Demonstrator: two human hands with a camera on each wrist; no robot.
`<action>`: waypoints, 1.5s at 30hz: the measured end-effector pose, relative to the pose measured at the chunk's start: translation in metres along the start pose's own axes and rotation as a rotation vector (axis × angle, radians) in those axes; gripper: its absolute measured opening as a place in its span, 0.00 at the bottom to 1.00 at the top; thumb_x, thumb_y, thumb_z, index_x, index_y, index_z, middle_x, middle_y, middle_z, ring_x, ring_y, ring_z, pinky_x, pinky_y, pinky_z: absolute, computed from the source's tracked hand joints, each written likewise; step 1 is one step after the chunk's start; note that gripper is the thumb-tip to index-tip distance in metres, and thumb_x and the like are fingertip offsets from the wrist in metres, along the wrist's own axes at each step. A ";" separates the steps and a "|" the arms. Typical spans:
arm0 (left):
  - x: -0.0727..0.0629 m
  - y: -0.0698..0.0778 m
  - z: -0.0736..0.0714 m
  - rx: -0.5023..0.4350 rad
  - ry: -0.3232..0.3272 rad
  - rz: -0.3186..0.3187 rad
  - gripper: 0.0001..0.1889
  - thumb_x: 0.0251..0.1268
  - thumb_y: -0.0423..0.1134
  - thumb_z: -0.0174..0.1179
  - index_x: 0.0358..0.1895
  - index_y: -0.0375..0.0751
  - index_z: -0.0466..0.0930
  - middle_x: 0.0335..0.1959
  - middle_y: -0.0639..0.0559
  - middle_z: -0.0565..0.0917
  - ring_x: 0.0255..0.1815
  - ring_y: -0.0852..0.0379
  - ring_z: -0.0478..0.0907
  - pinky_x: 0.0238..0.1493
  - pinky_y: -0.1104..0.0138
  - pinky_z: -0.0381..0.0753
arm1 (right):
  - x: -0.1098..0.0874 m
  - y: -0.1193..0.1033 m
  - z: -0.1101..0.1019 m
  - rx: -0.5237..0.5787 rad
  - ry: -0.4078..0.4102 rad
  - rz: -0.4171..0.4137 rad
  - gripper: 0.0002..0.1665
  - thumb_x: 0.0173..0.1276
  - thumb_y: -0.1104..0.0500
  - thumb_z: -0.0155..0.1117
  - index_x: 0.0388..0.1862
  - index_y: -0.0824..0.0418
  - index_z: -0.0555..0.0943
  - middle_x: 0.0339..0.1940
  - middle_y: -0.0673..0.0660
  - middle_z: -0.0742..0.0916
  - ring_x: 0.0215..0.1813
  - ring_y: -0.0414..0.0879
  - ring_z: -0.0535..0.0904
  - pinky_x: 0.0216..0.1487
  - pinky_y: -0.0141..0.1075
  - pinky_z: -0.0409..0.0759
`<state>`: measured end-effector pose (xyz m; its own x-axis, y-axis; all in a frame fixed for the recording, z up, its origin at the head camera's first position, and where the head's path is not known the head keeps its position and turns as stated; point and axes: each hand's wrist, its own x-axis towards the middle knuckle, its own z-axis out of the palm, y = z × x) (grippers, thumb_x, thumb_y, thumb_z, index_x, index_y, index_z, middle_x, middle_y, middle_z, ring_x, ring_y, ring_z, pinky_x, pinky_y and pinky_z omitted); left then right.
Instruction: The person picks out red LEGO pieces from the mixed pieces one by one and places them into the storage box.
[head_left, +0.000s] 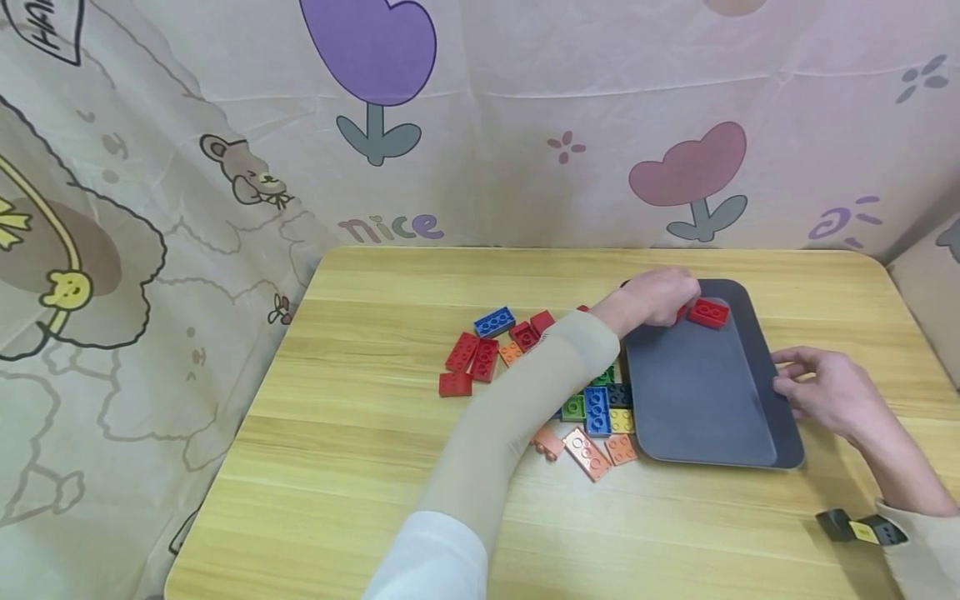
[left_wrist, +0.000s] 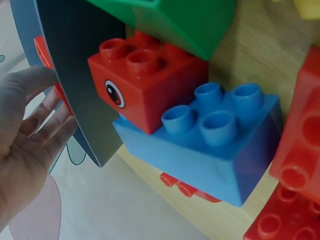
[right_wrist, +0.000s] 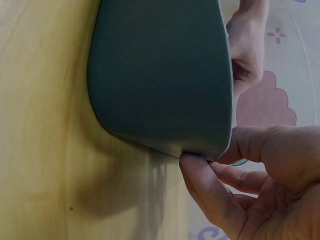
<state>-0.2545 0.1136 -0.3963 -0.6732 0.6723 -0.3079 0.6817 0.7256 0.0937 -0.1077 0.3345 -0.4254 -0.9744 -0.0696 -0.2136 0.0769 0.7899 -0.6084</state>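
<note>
A dark grey tray [head_left: 697, 400] lies on the right of the table. My left hand [head_left: 660, 296] reaches over its far left corner, fingers curled down inside, and holds a red brick [left_wrist: 62, 97] mostly hidden behind the tray wall. Another red brick [head_left: 708, 313] lies in the tray just right of those fingers. At the tray's right side, my right hand [head_left: 828, 387] pinches the rim between thumb and fingers, as the right wrist view shows. Close outside the tray's left wall, a red brick with an eye [left_wrist: 147, 82] overlaps a blue brick [left_wrist: 200, 145].
Left of the tray are loose toy bricks, partly hidden under my left forearm: several red ones [head_left: 485, 360], a blue one [head_left: 494, 322], another blue [head_left: 597, 411], a yellow [head_left: 621, 420] and orange ones [head_left: 587, 454]. A patterned cloth [head_left: 510, 183] hangs behind the wooden table [head_left: 337, 433].
</note>
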 end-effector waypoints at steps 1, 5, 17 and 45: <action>0.000 0.001 0.000 0.003 -0.001 -0.001 0.16 0.75 0.41 0.65 0.62 0.58 0.85 0.61 0.60 0.84 0.59 0.63 0.77 0.67 0.77 0.76 | 0.000 0.000 0.000 0.000 0.000 0.000 0.26 0.73 0.68 0.61 0.65 0.81 0.73 0.48 0.79 0.85 0.29 0.30 0.81 0.27 0.34 0.85; 0.002 0.002 0.001 0.021 0.009 -0.004 0.16 0.76 0.42 0.64 0.63 0.59 0.84 0.62 0.60 0.84 0.61 0.63 0.76 0.69 0.77 0.75 | 0.000 0.001 0.001 -0.003 0.010 -0.011 0.25 0.73 0.68 0.62 0.64 0.81 0.73 0.46 0.78 0.85 0.28 0.31 0.81 0.26 0.34 0.84; 0.004 0.003 0.002 0.032 0.010 -0.011 0.17 0.76 0.43 0.64 0.64 0.58 0.82 0.61 0.60 0.83 0.59 0.63 0.75 0.66 0.77 0.74 | 0.002 0.000 0.002 0.003 0.011 -0.015 0.25 0.72 0.68 0.62 0.64 0.81 0.74 0.47 0.78 0.85 0.28 0.29 0.81 0.26 0.33 0.85; -0.057 -0.046 -0.040 0.067 0.061 0.069 0.26 0.77 0.53 0.61 0.74 0.52 0.76 0.72 0.55 0.79 0.71 0.58 0.75 0.75 0.69 0.74 | 0.001 0.002 0.001 0.017 0.009 -0.015 0.25 0.72 0.68 0.62 0.63 0.81 0.74 0.45 0.75 0.86 0.28 0.30 0.81 0.26 0.33 0.85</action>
<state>-0.2588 0.0474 -0.3451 -0.6384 0.7297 -0.2449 0.7436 0.6669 0.0487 -0.1086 0.3349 -0.4275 -0.9775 -0.0758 -0.1970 0.0655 0.7782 -0.6246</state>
